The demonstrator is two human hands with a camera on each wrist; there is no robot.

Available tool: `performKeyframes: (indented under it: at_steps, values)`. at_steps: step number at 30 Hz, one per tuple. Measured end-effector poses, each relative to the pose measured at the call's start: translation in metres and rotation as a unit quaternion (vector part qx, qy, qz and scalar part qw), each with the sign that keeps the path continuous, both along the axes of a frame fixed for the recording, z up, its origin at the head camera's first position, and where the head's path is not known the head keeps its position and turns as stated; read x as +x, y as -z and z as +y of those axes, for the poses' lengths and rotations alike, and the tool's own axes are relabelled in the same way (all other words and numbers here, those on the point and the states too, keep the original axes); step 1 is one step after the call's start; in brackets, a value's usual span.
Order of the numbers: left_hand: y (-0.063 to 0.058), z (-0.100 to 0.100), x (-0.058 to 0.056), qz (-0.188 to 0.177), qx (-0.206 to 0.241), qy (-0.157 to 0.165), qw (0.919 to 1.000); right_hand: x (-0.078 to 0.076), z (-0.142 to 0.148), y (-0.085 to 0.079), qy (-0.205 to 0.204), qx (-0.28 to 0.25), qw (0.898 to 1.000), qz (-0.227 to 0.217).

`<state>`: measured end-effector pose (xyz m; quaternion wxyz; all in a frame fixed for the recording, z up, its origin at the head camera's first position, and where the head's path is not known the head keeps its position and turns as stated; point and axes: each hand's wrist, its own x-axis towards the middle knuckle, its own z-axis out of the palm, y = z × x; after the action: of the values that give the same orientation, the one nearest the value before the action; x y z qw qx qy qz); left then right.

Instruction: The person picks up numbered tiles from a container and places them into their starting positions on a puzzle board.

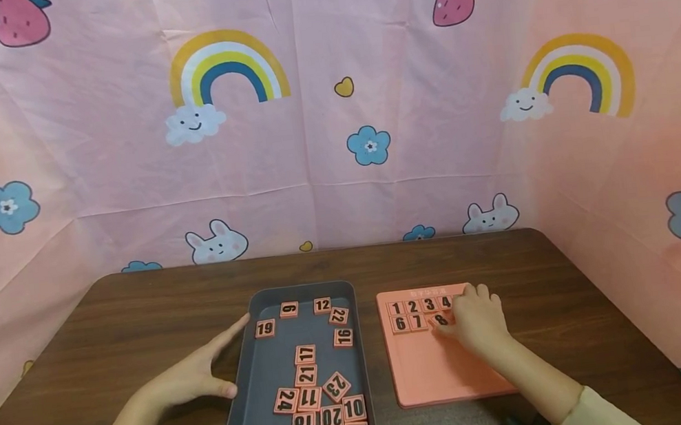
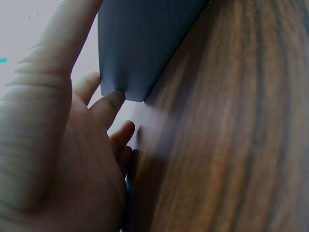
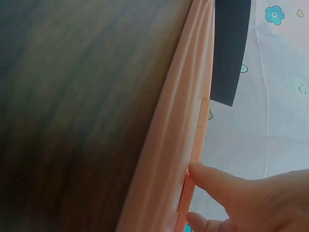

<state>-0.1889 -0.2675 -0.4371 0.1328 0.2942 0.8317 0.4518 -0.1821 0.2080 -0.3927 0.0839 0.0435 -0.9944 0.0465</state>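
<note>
A brown counter (image 1: 162,293) carries a dark gray tray (image 1: 264,376) and, to its right, a smaller coral board (image 1: 434,365). The left hand (image 1: 186,377) spreads its fingers (image 1: 229,336) wide against the tray's left side. The right hand (image 1: 479,319), over the board's upper right, touches the 8 tile (image 1: 441,320), just right of the 7 tile (image 1: 417,322); whether it pinches, one cannot tell. Loose number tiles (image 1: 305,355) lie in the tray.

The tray (image 1: 270,369) looks matt, the board (image 1: 438,368) smooth plastic, the table (image 1: 163,300) wood-grained, the backdrop (image 1: 124,173) creased cloth.
</note>
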Motion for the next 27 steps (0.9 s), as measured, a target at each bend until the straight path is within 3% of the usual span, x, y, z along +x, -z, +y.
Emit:
performKeyframes:
  at_steps: [27]
  values:
    - [-0.0002, 0.0005, 0.0, -0.006, 0.003, -0.001, 1.0, -0.0012, 0.0068, 0.0087, -0.052, -0.055, 0.997, -0.013]
